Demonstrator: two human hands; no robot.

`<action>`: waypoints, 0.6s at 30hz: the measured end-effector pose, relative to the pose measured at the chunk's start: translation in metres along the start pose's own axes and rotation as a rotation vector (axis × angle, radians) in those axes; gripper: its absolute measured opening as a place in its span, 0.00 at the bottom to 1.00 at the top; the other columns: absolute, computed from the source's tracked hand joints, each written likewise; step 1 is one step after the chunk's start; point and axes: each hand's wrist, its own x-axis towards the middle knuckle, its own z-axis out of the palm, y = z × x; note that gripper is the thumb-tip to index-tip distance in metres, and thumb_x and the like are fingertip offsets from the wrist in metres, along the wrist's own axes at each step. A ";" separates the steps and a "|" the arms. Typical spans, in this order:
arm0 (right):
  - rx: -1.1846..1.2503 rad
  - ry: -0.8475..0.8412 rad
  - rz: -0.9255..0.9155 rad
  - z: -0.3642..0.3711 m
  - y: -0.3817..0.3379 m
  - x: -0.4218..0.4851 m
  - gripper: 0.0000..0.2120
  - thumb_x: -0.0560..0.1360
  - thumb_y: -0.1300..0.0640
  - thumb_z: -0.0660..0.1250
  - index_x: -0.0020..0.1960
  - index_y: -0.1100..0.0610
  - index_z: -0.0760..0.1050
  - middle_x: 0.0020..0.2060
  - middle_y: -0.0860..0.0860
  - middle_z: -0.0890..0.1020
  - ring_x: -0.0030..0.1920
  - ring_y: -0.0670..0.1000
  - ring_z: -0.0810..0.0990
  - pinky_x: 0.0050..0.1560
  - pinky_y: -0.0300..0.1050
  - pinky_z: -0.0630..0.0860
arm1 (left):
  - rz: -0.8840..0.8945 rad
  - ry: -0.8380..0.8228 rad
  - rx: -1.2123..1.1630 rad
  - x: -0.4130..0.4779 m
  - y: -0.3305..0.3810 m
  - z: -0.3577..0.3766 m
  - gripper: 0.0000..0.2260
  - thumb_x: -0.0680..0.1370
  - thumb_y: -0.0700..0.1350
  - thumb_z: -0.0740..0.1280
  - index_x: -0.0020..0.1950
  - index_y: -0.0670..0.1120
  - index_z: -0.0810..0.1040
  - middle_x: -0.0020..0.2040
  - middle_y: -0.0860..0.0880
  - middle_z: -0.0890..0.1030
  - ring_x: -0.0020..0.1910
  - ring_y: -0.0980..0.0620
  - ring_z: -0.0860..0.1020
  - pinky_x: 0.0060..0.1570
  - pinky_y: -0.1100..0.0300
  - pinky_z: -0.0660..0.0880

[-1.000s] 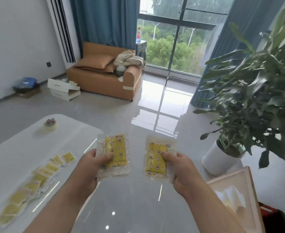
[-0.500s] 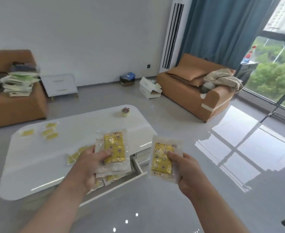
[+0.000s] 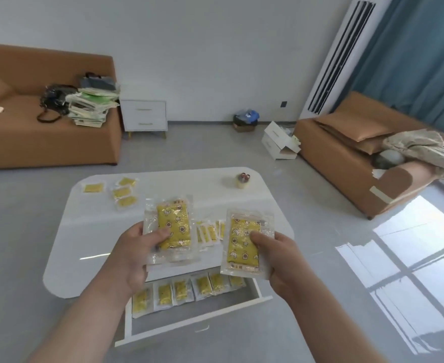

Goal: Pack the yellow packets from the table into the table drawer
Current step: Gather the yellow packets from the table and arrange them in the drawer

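I see left grip (image 3: 134,255) pinching yellow packet (image 3: 173,226), right grip (image 3: 281,260) pinching second packet (image 3: 242,247); both star-printed, clear-edged, held above open drawer (image 3: 189,317) at desk (image 3: 90,231) near side.

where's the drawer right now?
Head view, bottom centre: the drawer is pulled open from the near side of the white table, below the left hand and right hand, with a row of yellow packets along its back.

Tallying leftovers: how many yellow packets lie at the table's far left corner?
4: one packet alone, three packets clustered right of it. More packets lie partly hidden behind the held packets.
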 end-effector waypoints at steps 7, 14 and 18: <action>-0.040 -0.037 0.035 0.085 -0.012 0.052 0.04 0.76 0.66 0.70 0.49 0.65 0.81 0.45 0.64 0.86 0.48 0.66 0.86 0.53 0.67 0.81 | 0.033 0.050 0.019 0.067 0.041 -0.046 0.07 0.72 0.33 0.72 0.49 0.40 0.81 0.42 0.44 0.87 0.38 0.47 0.85 0.34 0.57 0.80; -0.140 -0.159 0.084 0.140 0.001 0.105 0.10 0.75 0.63 0.72 0.54 0.67 0.80 0.46 0.62 0.87 0.47 0.63 0.87 0.54 0.63 0.81 | 0.016 0.189 -0.037 0.103 0.040 -0.085 0.10 0.70 0.32 0.73 0.49 0.40 0.82 0.43 0.43 0.87 0.39 0.46 0.85 0.36 0.56 0.80; -0.173 -0.198 0.100 0.156 0.017 0.144 0.10 0.73 0.61 0.75 0.51 0.65 0.82 0.45 0.61 0.87 0.48 0.64 0.86 0.55 0.65 0.81 | 0.013 0.247 -0.061 0.124 0.024 -0.092 0.10 0.69 0.31 0.73 0.48 0.41 0.81 0.42 0.43 0.87 0.37 0.47 0.85 0.30 0.59 0.80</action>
